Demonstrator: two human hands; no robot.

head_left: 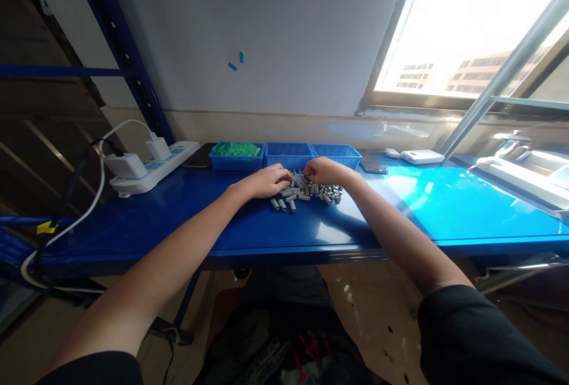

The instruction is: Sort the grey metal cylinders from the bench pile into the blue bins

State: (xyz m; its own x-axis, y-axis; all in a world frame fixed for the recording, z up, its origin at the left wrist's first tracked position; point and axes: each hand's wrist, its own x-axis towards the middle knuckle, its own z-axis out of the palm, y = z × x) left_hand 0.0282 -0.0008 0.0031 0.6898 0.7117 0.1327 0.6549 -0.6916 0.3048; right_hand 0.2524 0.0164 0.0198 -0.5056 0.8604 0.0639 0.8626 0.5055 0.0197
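Head view: left hand (270, 181) and right hand (324, 170) curl over loose grey metal cylinders (304, 197), grip unclear; a nudge could scatter them.

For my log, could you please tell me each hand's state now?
Left hand: curled at the parts; hold unclear.
Right hand: curled there too; hold unclear.

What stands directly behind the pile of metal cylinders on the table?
The middle blue bin and the right blue bin stand behind the metal cylinders. The right hand covers part of the bins' lower fronts; what lies behind the hand cannot be seen.
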